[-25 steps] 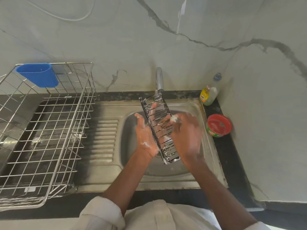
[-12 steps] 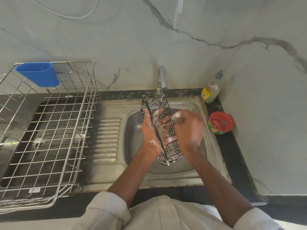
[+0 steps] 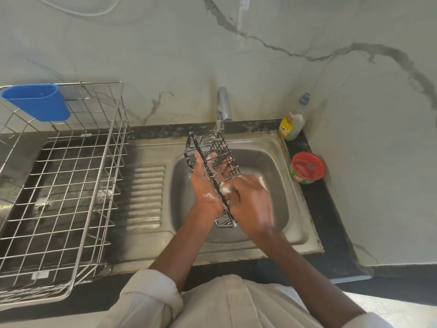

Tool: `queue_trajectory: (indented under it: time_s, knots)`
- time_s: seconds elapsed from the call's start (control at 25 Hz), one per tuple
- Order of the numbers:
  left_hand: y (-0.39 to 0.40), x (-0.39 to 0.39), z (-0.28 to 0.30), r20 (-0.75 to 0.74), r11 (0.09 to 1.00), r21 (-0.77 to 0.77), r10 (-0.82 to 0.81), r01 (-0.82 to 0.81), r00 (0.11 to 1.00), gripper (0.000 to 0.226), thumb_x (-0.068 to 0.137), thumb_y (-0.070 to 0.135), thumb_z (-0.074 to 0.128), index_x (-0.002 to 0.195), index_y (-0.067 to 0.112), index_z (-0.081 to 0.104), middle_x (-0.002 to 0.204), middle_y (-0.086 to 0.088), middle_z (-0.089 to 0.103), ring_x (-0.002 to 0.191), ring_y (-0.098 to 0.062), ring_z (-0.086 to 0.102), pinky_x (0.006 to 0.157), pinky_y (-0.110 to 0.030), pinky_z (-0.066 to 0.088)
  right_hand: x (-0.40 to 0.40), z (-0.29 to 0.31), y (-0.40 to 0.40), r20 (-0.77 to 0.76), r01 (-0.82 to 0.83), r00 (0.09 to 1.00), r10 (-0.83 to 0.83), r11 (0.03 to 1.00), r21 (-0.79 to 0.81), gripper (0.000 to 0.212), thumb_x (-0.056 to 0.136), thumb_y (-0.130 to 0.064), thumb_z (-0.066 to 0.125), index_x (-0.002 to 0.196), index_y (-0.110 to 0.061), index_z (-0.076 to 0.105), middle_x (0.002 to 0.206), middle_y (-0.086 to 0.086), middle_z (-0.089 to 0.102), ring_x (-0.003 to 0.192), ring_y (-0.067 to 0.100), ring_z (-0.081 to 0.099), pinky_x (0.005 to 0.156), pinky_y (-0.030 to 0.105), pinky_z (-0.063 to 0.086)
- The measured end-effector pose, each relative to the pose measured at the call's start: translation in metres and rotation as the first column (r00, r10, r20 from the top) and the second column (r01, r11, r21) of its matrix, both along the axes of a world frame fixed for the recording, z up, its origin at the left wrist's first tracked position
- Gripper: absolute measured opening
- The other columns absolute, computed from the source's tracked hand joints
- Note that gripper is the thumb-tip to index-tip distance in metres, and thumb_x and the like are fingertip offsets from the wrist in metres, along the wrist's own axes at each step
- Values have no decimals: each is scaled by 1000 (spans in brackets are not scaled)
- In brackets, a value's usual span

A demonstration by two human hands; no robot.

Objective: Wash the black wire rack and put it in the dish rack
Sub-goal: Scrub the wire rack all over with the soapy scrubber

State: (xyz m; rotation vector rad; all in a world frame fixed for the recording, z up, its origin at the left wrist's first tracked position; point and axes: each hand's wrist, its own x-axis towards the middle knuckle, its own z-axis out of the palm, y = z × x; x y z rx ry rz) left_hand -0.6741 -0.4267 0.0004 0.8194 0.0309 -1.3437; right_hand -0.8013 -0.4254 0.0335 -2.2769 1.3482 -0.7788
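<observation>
The black wire rack (image 3: 212,147) is held tilted over the steel sink (image 3: 296,209), its far end under the tap (image 3: 223,105). My left hand (image 3: 204,188) grips it from the left, with fingers showing through the wires. My right hand (image 3: 250,204), blurred and soapy, presses a small foamy scrub pad (image 3: 224,190) against the rack's near half with curled fingers. The steel dish rack (image 3: 113,138) stands on the counter to the left of the sink with nothing in it.
A blue plastic holder (image 3: 40,102) hangs on the dish rack's far left corner. A dish soap bottle (image 3: 293,121) and a red-topped green tub (image 3: 307,168) stand to the right of the sink. The ribbed drainboard (image 3: 146,197) lies between sink and dish rack.
My right hand has slid from the rack's middle towards its near end. The rack has rolled in my left hand, so its open side now faces up and right.
</observation>
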Motion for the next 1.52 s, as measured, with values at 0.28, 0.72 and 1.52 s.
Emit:
queue_trajectory:
  time_s: [0.28,0.72,1.52]
  knots:
    - [1,-4,7,-24,997,-75,-34,33,999,69,97,76,49,104,12,76,93,-9,72,77,-25,71,69,-35,60,24,10,-15,133,66,988,-80,992,104,29,83,6,66,90,-19,77,92,-4,75,83,15,67,62,22,49]
    - [5,3,6,2,988,116,104,-104,995,68,93,80,53,102,15,72,113,-14,74,89,-30,76,73,-48,65,-25,-3,-15,-18,68,998,-67,993,101,29,80,13,65,83,-15,72,87,-1,70,80,22,65,57,26,42]
    - [16,10,17,145,962,184,178,-203,973,89,98,82,39,138,6,67,136,-24,70,114,-38,70,73,-41,63,13,-3,11,119,-89,988,93,995,-43,17,84,2,75,87,-15,78,84,-1,76,73,9,64,67,24,54]
